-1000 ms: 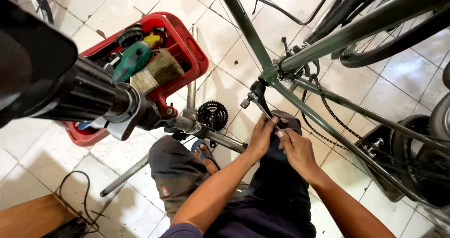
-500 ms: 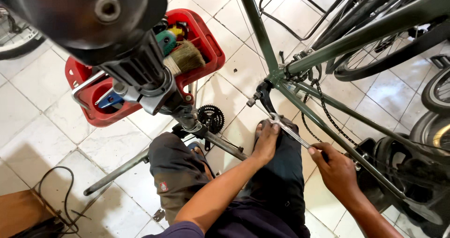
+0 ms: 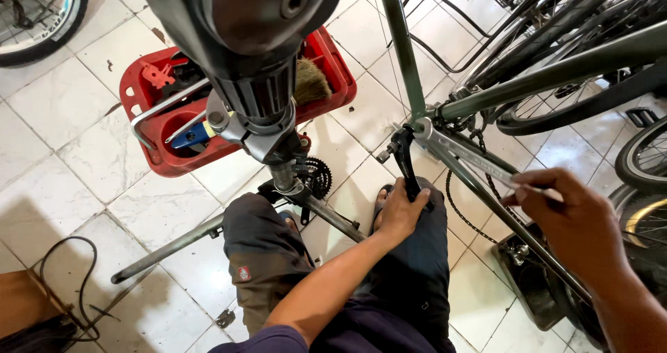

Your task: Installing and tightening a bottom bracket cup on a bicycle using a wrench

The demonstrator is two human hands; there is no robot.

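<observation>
- Head view, looking down past a dark seat post and saddle underside at a dark green steel bicycle frame over a white tiled floor.
- Left hand: fingers closed around the lower end of the black crank arm, which hangs down from the bottom bracket. Hand rests just above my dark trouser leg.
- Right hand: fingers pinched together on the end of a long flat silver wrench. I see the wrench running up and left along the frame tube to the bottom bracket, where its head meets the crank axle.
- Hands are well apart, one on each side of the down-sloping tube.
- Black chain hangs slack in a loop between the two hands.
- Small black toothed sprocket sits near a grey stand bar, left of the crank.
- Red plastic tool tray lies on the floor beyond, holding a straw brush and assorted tools.
</observation>
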